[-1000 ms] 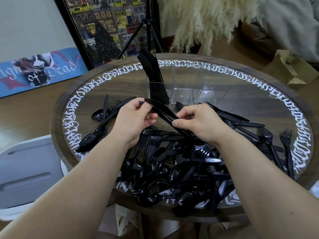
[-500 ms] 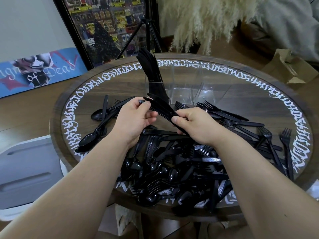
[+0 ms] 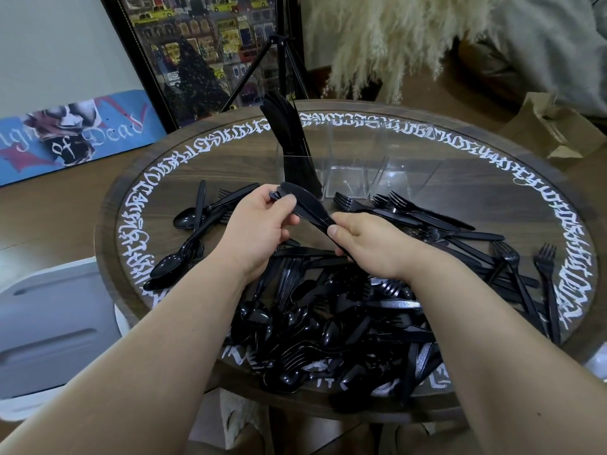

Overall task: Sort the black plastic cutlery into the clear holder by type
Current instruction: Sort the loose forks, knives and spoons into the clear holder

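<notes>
Knives (image 3: 308, 208), glossy black plastic, bundled between left hand (image 3: 262, 229), right hand (image 3: 368, 244).

Readable text: blue skateboard deck (image 3: 65, 136) on the floor, left, white script "of Dead", with a partial word ending "ign" above. White calligraphy ring on tabletop (image 3: 377, 159): ornate, not legible.

Both hands held a small bundle of black knives (image 3: 308, 208) above the table (image 3: 460, 178): the left hand (image 3: 262, 231) pinched the upper end, the right hand (image 3: 368, 244) gripped the lower. Behind stood the clear holder (image 3: 348, 172), knives upright in its left compartment. Loose cutlery (image 3: 328, 323) lay heaped below.
</notes>
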Demonstrator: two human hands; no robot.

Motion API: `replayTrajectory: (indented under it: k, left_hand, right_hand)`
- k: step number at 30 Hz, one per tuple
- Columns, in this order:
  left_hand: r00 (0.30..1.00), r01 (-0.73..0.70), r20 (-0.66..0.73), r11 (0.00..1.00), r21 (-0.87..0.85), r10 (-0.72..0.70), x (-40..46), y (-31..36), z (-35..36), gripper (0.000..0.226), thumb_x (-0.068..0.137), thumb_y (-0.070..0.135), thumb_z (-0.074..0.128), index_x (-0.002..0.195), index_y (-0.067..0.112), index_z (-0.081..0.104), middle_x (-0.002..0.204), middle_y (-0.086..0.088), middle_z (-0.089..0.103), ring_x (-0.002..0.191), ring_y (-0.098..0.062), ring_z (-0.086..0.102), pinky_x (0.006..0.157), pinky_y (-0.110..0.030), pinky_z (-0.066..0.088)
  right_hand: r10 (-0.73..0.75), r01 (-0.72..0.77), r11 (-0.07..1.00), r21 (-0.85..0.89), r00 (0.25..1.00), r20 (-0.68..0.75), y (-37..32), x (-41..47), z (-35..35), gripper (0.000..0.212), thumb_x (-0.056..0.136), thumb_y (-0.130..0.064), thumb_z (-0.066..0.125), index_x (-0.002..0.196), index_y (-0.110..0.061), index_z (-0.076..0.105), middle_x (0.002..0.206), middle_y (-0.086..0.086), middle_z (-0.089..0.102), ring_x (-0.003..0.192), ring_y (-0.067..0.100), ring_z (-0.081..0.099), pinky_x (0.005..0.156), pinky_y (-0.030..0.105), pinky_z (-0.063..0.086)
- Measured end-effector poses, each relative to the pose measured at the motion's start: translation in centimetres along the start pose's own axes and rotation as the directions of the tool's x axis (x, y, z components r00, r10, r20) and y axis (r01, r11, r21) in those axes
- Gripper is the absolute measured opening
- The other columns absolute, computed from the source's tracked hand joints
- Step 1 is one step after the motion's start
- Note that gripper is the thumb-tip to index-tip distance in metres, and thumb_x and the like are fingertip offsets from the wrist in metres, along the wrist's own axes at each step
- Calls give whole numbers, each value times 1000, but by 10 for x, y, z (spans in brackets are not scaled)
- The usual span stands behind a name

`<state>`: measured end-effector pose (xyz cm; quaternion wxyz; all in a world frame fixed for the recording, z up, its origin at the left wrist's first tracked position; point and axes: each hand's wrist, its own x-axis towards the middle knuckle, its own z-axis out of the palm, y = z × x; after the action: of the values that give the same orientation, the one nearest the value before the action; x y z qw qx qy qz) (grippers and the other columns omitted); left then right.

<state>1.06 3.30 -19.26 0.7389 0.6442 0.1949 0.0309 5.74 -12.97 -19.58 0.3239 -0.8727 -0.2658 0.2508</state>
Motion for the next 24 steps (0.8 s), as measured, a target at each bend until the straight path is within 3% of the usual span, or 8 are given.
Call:
replayTrajectory:
  k: [2,5,8,14,24]
  left_hand:
    - [1000,-7,-15,1000,4,7,1,-1,0,18,95,7,52,84,20,57,73,6,59,59,-1,53,53,-16,37]
    - [999,-8,-40,1000,-4,8,3,0,0,21,95,4,50,83,20,57,73,2,55,58,-2,52,52,-16,38]
    - [997,2,-83,1000,-10,-3,4,-1,-1,22,94,3,48,82,19,56,69,2,54,56,-3,51,51,-16,38]
    - [994,4,-110,998,-62,-11,6,-1,-1,20,94,2,48,81,16,56,62,3,53,53,-2,49,48,-13,40]
    - [995,-9,-95,995,-104,-1,4,1,-1,13,93,5,55,83,13,57,67,0,58,55,-4,55,52,-14,47]
  right_hand:
    - [-18,19,999,33,999,-34,0,-1,1,19,102,-22,40,96,-15,57,79,-5,60,73,9,57,75,29,44]
    - [-51,50,999,-9,978,-202,-1,-2,-1,26,100,-19,43,119,-23,61,100,-7,64,94,13,56,80,26,41]
    - [-55,46,998,-35,937,-344,2,-3,-3,28,99,-17,45,118,-23,63,99,-8,67,96,14,57,75,24,38]
    - [-139,107,981,-162,970,-198,1,-2,-2,33,100,-20,45,130,-27,58,116,-1,65,110,17,55,92,26,39]
    - [-178,146,974,-173,966,-188,-2,-5,-2,23,96,-25,54,115,-20,67,93,-5,63,89,12,54,78,24,39]
